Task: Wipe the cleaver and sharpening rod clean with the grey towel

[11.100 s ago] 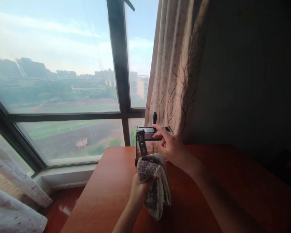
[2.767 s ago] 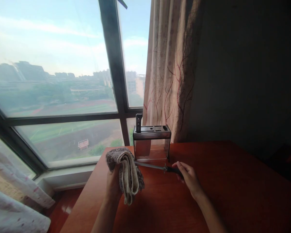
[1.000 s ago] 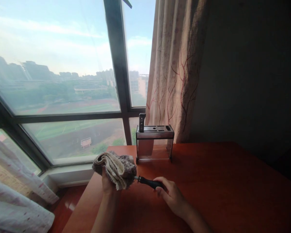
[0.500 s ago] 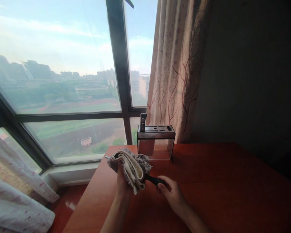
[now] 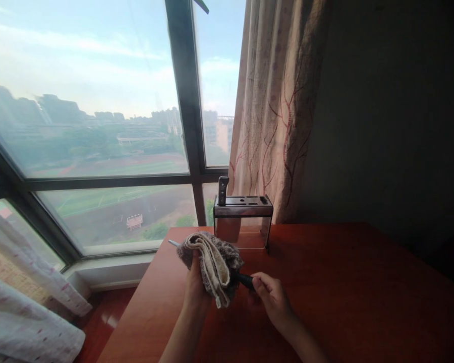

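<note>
My left hand (image 5: 197, 282) is closed around a folded grey and cream cloth (image 5: 212, 264), which wraps the middle of a black-handled tool (image 5: 245, 280). A slim silver tip pokes out of the cloth on the left. Most of the tool is hidden by the cloth, so I cannot tell whether it is a knife or a sharpening steel. My right hand (image 5: 273, 297) grips the end of the black handle. Just behind the cloth, a see-through knife block (image 5: 243, 209) stands on the table, with one dark riveted handle (image 5: 222, 190) of a wide-bladed knife upright in its left slot.
The reddish-brown wooden table (image 5: 344, 287) extends to the right and towards me. Behind its far left edge are a large window (image 5: 109, 181) and a patterned curtain (image 5: 276, 111). Another pale curtain (image 5: 26, 317) hangs at the lower left.
Both hands, the cloth and the tool have shifted slightly to the right. Less of the black handle shows between the cloth and my right hand. The knife block stays put.
</note>
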{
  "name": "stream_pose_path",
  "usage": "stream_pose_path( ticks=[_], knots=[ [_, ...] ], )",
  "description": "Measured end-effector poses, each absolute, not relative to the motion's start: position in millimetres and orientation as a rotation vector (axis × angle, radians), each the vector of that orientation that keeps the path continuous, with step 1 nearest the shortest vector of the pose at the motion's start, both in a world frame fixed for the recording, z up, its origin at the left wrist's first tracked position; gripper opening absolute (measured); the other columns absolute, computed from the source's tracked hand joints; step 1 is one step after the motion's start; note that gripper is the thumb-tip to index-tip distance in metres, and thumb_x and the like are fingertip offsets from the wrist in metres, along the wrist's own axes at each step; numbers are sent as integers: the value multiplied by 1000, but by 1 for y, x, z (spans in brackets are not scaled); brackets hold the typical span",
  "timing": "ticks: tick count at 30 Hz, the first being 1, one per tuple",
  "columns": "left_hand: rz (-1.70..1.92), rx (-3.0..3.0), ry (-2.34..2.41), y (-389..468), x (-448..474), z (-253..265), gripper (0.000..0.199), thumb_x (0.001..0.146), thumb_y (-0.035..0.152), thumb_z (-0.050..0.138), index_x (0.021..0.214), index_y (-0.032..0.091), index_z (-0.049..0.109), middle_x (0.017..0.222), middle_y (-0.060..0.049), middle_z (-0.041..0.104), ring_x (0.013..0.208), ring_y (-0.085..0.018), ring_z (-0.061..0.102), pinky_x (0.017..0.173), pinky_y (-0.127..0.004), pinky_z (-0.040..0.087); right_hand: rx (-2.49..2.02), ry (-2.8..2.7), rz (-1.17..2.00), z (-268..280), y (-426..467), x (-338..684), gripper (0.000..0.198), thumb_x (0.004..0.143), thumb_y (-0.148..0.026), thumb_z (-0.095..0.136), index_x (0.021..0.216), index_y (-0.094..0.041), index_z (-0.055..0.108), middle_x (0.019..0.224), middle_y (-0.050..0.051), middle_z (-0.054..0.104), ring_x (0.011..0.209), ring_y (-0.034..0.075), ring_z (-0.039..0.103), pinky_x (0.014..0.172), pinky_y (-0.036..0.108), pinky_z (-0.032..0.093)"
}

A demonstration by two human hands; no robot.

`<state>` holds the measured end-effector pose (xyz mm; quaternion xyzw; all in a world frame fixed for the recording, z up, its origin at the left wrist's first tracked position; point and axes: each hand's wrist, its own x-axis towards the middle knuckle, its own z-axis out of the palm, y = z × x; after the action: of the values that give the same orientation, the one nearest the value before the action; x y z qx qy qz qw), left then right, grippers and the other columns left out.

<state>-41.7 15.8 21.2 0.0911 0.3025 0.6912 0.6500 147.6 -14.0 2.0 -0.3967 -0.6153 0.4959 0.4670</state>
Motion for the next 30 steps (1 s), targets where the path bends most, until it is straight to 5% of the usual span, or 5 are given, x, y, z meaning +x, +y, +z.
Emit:
stream_pose_path(
  ticks=[7, 19, 30],
  knots=[
    [1770, 211, 713, 18, -67, 34, 35, 91, 43, 48, 103, 15, 66, 90, -8, 74, 81, -23, 71, 80, -40, 57, -966, -1394, 1251, 9, -9, 159, 53, 89, -60, 40, 66, -16, 57, 50, 2, 60, 45, 14, 54, 45, 23, 40],
    [1851, 272, 925, 18, -64, 27, 24, 87, 34, 58, 98, 14, 67, 87, -6, 74, 73, -18, 71, 66, -28, 59, -982, -1303, 1074, 2, 0, 178, 36, 83, -48, 61, 105, -20, 65, 92, 8, 70, 75, 23, 66, 63, 30, 52],
    [1688, 219, 733, 14, -64, 34, 28, 89, 33, 52, 99, 13, 68, 87, -11, 76, 83, -29, 72, 83, -45, 56, -940, -1159, 1112, 4, 3, 183, 39, 84, -50, 57, 106, -18, 64, 83, 6, 68, 71, 20, 62, 64, 30, 49]
  ],
)
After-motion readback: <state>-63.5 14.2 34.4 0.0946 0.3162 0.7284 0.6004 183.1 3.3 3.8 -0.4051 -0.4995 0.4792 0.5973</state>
